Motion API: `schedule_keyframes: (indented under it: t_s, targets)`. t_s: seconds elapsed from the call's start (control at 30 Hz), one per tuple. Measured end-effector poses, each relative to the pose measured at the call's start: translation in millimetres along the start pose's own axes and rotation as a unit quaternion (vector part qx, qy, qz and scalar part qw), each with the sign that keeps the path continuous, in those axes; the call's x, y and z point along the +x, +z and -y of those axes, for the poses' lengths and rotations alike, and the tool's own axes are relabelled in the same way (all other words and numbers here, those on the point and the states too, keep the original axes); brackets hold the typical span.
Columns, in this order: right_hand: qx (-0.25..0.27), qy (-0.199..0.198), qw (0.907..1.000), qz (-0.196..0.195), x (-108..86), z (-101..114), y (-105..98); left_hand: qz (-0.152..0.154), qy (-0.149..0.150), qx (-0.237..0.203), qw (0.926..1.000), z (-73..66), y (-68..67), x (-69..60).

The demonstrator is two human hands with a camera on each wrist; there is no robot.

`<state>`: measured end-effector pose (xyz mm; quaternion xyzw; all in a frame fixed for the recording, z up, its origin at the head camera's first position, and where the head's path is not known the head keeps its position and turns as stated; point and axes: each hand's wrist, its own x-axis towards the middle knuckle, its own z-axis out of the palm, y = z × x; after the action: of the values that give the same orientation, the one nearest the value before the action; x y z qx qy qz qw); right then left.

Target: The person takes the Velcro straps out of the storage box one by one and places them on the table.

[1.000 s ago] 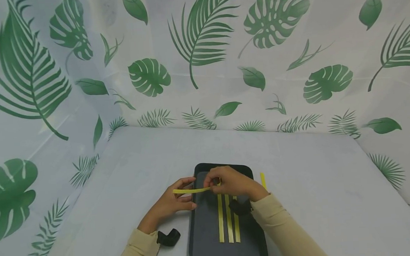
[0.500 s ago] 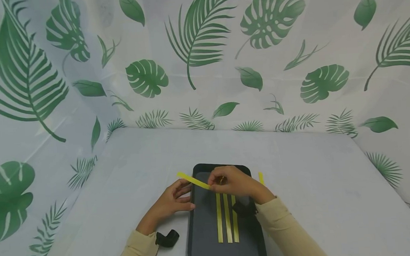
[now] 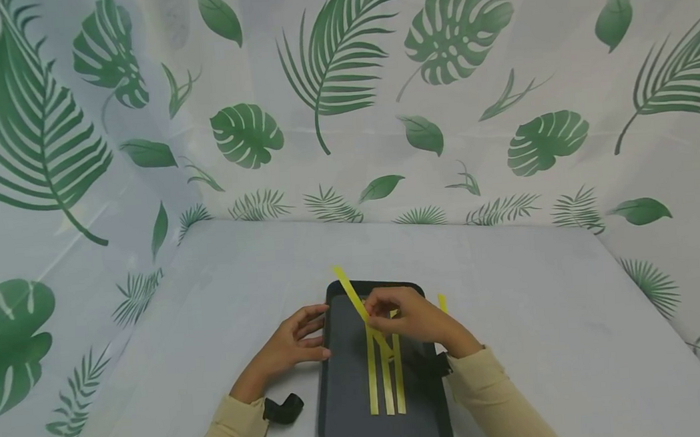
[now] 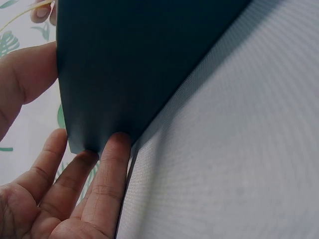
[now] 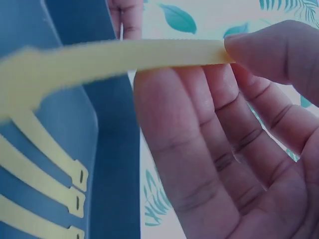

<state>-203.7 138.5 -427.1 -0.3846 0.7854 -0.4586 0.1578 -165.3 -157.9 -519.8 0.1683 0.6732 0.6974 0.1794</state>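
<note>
We see the right hand (image 3: pixel 409 315) pinching 1 flat yellow strip (image 3: pixel 352 295) above the dark rectangular tray (image 3: pixel 351 405), right of the left hand (image 3: pixel 288 341), whose spread fingers touch the tray's left side.

"What lies in the tray (image 3: pixel 351 405)?"
"I count three strips (image 3: pixel 389 393) side by side — and a fourth strip (image 3: pixel 350 290), in the right hand (image 3: pixel 409 316), over their far half."
"Around it?"
"Left hand (image 3: pixel 291 339) at its left rim; another strip (image 3: pixel 442 302) on the table (image 3: pixel 541 300), right."
</note>
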Motion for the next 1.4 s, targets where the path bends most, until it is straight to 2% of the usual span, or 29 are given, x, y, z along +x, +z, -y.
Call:
schedule_keyframes:
  t_s: [0.4, 0.63, 1.03, 1.4]
  targets:
    - [0.075, 0.032, 0.9957, -0.043, -20.9, -7.8, -6.8, 0.009, 0.002, -0.01, 0.9999, 1.2, -0.6, 1.5]
    - [0.104, 0.032, 0.9912, -0.074, -32.3, -9.3, -10.8, 0.011, 0.002, -0.009, 0.9999, 0.8, -1.6, 0.5]
    - [0.128, 0.074, 0.9809, -0.126, -54.2, -16.0, -12.6, 0.008, 0.003, -0.001, 1.0, 1.2, -1.7, -1.4]
    - [0.144, 0.115, 0.971, -0.152, -71.7, -17.3, -15.8, -0.001, -0.004, 0.007, 1.0, 0.8, 0.2, -0.7]
